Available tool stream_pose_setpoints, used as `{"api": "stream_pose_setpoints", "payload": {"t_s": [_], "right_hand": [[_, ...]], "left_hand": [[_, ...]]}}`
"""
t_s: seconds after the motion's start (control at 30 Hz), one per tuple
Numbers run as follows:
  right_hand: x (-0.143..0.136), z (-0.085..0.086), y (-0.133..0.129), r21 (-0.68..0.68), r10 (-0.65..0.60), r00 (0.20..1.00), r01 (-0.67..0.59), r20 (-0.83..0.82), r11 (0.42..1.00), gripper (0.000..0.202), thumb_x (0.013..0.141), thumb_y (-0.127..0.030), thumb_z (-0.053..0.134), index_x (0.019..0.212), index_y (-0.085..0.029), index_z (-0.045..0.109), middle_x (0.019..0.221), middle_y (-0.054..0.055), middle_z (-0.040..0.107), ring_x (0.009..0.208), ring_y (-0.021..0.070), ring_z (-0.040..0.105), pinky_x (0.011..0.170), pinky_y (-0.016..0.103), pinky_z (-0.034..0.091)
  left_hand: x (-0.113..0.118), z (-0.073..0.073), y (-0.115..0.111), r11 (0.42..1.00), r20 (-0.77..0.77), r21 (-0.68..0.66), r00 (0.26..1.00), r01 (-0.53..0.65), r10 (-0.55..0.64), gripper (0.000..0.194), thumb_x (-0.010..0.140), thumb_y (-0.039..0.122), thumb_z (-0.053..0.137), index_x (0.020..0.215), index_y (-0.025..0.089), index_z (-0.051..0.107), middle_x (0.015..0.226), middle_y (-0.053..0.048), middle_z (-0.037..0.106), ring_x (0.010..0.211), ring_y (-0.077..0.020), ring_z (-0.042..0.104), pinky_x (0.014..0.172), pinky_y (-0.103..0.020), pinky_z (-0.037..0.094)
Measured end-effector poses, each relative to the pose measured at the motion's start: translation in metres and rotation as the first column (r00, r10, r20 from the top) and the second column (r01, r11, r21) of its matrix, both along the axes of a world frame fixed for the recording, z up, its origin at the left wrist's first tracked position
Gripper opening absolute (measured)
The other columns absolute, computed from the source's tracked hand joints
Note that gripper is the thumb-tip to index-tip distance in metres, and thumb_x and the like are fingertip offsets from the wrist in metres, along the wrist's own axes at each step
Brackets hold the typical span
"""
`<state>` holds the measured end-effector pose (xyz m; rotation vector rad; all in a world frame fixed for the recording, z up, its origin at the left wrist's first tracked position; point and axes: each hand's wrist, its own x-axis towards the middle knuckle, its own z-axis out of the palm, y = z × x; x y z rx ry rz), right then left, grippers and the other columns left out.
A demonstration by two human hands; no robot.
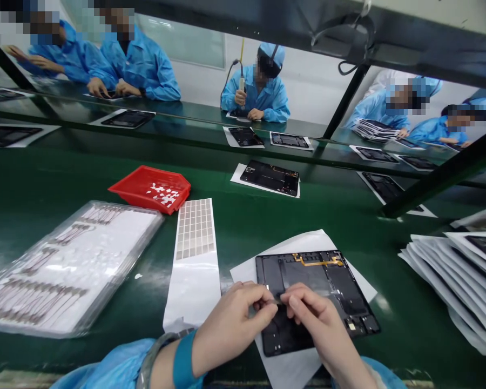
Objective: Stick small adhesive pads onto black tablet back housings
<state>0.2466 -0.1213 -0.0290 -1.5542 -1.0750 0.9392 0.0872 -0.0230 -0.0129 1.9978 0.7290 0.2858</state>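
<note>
Just in front of me a black tablet housing (pixel 308 281) lies on white paper (pixel 283 373), an orange flex cable (pixel 314 261) along its far edge. Over its left part my left hand (pixel 247 308) and my right hand (pixel 310 310) meet, fingertips almost touching. Both are closed in a pinch. Something tiny may be between the fingertips, too small to name. A blue band circles my left wrist. To the left lies a white sheet of small grey stickers (pixel 195 232). Beyond it sits a red bin (pixel 146 186) holding white scraps.
At left is a clear plastic tray (pixel 121 259) with rows of small wired parts. A stack of white sheets (pixel 449 292) stands at right, near a slanted black post (pixel 441 173). Another tablet housing (pixel 271 177) lies farther back. Several people in blue work across the line.
</note>
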Motion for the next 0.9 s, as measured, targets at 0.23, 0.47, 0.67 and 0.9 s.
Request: {"api": "stream_pose_setpoints", "payload": {"t_s": [0.23, 0.47, 0.67, 0.9], "right_hand": [[-0.002, -0.004, 0.0, -0.027, 0.053, 0.99, -0.05, 0.127, 0.998, 0.024, 0.085, -0.042, 0.058, 0.082, -0.02, 0.067, 0.085, 0.005, 0.06, 0.079, 0.017, 0.058, 0.062, 0.025, 0.045], [0.014, 0.0, 0.003, -0.027, -0.016, 0.971, 0.023, 0.239, 0.999, 0.029, 0.087, -0.041, 0.053, 0.067, -0.02, 0.057, 0.077, 0.002, 0.055, 0.072, 0.015, 0.053, 0.065, 0.026, 0.042], [0.013, -0.015, 0.006, -0.074, 0.067, 0.921, -0.042, 0.383, 0.996, 0.018, 0.086, -0.034, 0.055, 0.074, -0.022, 0.06, 0.083, 0.003, 0.06, 0.087, 0.0199, 0.054, 0.082, 0.034, 0.041], [0.0, -0.023, 0.005, -0.08, 0.029, 0.812, 0.021, 0.583, 0.997, 0.018, 0.086, -0.028, 0.054, 0.07, -0.023, 0.06, 0.086, 0.004, 0.06, 0.092, 0.0239, 0.051, 0.084, 0.041, 0.037]], "left_hand": [[0.0, 0.001, -0.003, 0.987, -0.031, 0.157, 0.999, 0.021, -0.016, 0.017, 0.083, 0.017, 0.054, 0.067, 0.02, 0.058, 0.067, 0.003, 0.06, 0.071, -0.014, 0.056, 0.071, -0.026, 0.038], [-0.012, -0.015, -0.002, 0.753, -0.167, 0.601, 0.963, 0.268, -0.21, 0.01, 0.086, 0.016, 0.059, 0.096, 0.019, 0.058, 0.092, -0.003, 0.064, 0.085, -0.0202, 0.058, 0.074, -0.033, 0.039], [-0.01, -0.043, -0.017, 0.466, -0.169, 0.833, 0.938, 0.299, -0.302, 0.006, 0.088, 0.014, 0.056, 0.082, 0.016, 0.054, 0.089, -0.005, 0.06, 0.081, -0.0195, 0.055, 0.071, -0.031, 0.039], [-0.009, -0.041, -0.03, 0.499, -0.09, 0.826, 0.934, 0.263, -0.345, 0.01, 0.09, 0.014, 0.05, 0.081, 0.015, 0.054, 0.082, -0.002, 0.057, 0.076, -0.0172, 0.052, 0.07, -0.03, 0.037]]}}
